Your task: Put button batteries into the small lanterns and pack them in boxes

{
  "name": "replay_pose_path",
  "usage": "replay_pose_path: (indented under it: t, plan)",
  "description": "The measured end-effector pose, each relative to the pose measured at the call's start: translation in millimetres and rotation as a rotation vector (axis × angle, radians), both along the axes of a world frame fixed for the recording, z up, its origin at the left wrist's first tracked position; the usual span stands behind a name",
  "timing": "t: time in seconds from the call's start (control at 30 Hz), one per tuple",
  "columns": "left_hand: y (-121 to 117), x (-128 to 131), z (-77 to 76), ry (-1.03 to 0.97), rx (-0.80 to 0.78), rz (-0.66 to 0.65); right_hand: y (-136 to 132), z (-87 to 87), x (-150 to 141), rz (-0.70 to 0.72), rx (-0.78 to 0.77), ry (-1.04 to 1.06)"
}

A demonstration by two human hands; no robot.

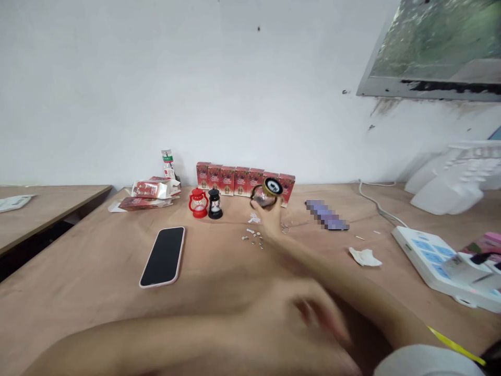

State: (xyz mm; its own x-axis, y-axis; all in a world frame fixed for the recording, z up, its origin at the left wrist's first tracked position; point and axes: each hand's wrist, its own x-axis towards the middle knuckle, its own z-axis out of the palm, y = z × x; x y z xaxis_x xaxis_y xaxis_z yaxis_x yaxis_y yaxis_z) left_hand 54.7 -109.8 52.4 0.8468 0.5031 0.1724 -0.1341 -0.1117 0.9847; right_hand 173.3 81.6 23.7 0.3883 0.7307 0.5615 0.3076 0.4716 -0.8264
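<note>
At far left, a side table (70, 201) carries a white packet (14, 202). On the main table (105, 292), some opened red-and-white boxes (151, 194) lie in a loose pile, with a small clear bottle (168, 166) upright behind them by the wall (129, 94). Nearer the camera, a phone (163, 257) lies flat, its dark screen up. Next come a red lantern (199, 204) and a black lantern (215, 204), upright side by side. Behind them starts a row of seven red boxes (235, 180), standing and running rightward. In front of the row, small bits (254, 237), pale and silvery, are scattered. The gold lantern (270, 190) is at the row's right end, in front of the boxes, tipped so that its round black base faces the camera; the right hand (271, 216) has its grip clamped on it. The left hand (293, 313) is low and close to the camera, over the table and heavily blurred; I cannot tell whether its grip is apart or together. Farther right lie a pixelated purple thing (326, 215), a crumpled tissue (365, 257), a white cable (378, 203), a power strip (426, 256) and, near the wall, white bottles (446, 190)
</note>
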Motion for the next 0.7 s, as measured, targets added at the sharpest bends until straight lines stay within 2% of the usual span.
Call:
replay_pose_path:
  t: [0.03, 0.1, 0.13, 0.17, 0.23, 0.33, 0.4, 0.43, 0.5, 0.6, 0.7]
  plan:
    - [22.3, -7.8, 1.2, 0.003, 0.003, 0.126, -12.5, -7.8, -9.1, 0.077, 0.010, 0.056]
    - [62.0, -26.7, -3.5, -0.019, 0.122, 0.776, -38.8, -22.2, -25.2, 0.221, -0.010, 0.065]
    - [77.0, -36.2, -8.5, -0.020, 0.176, 0.982, -51.4, -28.1, -31.6, 0.290, -0.028, 0.024]
    - [87.9, -44.8, -14.5, -0.030, 0.222, 1.096, -62.6, -32.7, -36.6, 0.369, -0.040, -0.049]
    - [98.6, -57.8, -26.3, -0.026, 0.300, 1.037, -78.5, -38.2, -42.2, 0.479, -0.008, -0.228]
    - [99.8, -67.9, -37.3, 0.004, 0.451, 0.917, -83.9, -38.4, -39.3, 0.571, 0.124, -0.492]
    - [101.5, -71.7, -40.5, 0.025, 0.527, 0.960, -79.3, -36.3, -31.5, 0.592, 0.208, -0.633]
    - [104.1, -73.2, -41.7, 0.032, 0.545, 1.000, -76.3, -35.3, -26.9, 0.568, 0.235, -0.688]
    - [111.8, -75.2, -43.7, 0.041, 0.532, 1.070, -70.9, -34.0, -18.6, 0.423, 0.236, -0.772]
    - [123.5, -74.0, -46.5, 0.034, 0.455, 1.107, -65.4, -34.2, -12.4, 0.137, 0.120, -0.927]
    - [130.8, -69.8, -48.4, 0.002, 0.449, 1.128, -61.3, -36.2, -12.5, 0.031, -0.015, -1.105]
